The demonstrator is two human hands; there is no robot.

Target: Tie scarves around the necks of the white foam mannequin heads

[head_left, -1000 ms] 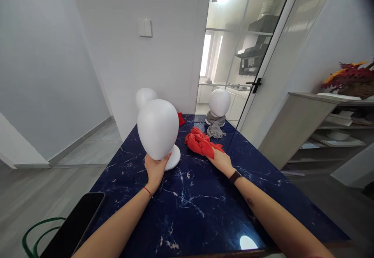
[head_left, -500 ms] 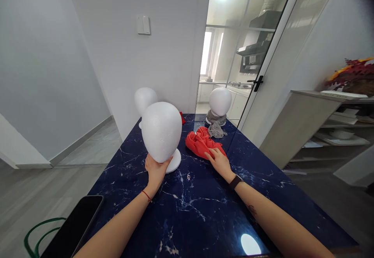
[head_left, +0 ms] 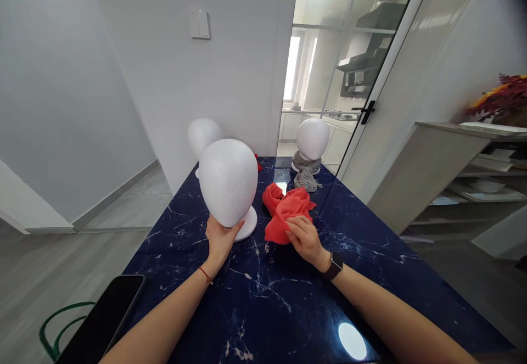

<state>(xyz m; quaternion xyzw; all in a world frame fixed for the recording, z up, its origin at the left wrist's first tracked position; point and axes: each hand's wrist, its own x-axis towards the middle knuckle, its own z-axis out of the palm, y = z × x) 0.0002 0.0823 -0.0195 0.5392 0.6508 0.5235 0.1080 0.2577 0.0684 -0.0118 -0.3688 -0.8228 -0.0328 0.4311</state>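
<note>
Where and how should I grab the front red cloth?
I'd pinch the red cloth by its near flap, coming from the near right, like the right hand. It sticks out toward you, while the rest is bunched up.

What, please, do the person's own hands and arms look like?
The left hand has a thin red bracelet at its wrist; the right hand has a dark-banded watch with a squarish face at its wrist. No gloves or sleeves show.
</note>
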